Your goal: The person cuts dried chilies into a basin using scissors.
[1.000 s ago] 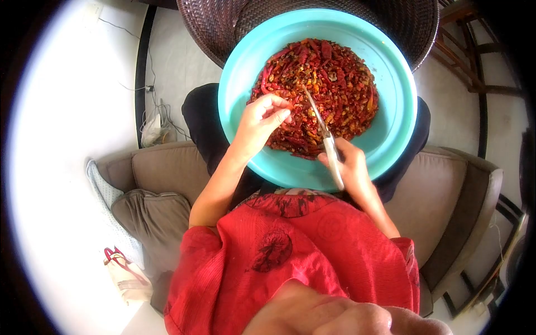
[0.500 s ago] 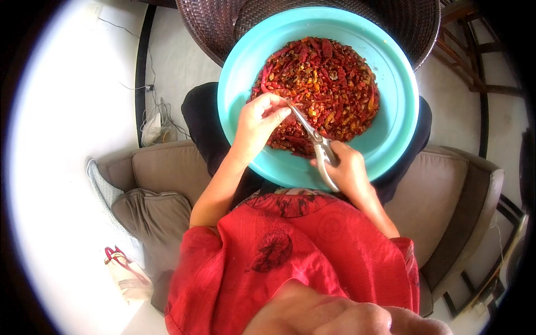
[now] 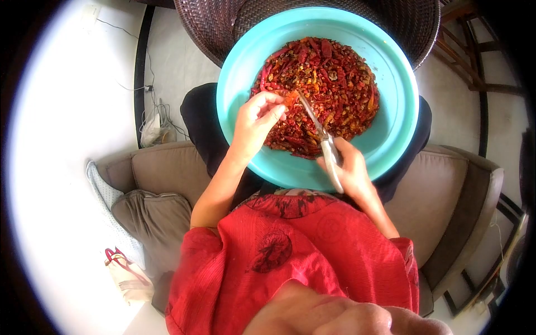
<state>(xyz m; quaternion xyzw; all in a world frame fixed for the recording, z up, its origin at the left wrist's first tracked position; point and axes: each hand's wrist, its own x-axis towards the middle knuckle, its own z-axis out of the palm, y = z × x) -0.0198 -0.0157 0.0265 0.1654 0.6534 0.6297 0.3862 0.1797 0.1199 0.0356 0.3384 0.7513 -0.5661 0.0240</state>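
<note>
A turquoise basin (image 3: 399, 106) rests across my lap, with a heap of cut dried red chilies (image 3: 329, 78) at its bottom. Over the left part of the heap, my left hand (image 3: 259, 117) pinches a piece of dried chili (image 3: 291, 99) between thumb and fingers. My right hand (image 3: 350, 167) is wrapped round the pale handles of a pair of scissors (image 3: 317, 121). Their blades point up and left, with the tips just right of the held piece. Whether the blades touch it is hard to tell.
Behind the basin stands a dark woven wicker chair (image 3: 212, 28). I sit on a brown sofa (image 3: 167, 167), a cushion (image 3: 153, 218) to my left. A cream bag (image 3: 128, 276) and cables (image 3: 162, 114) lie on the floor at left; wooden furniture (image 3: 469, 50) stands at upper right.
The scissors have shifted slightly right and turned more upright, their tips moving away from my left fingertips. My left hand has drawn back a little to the left, and the chili piece shows more clearly.
</note>
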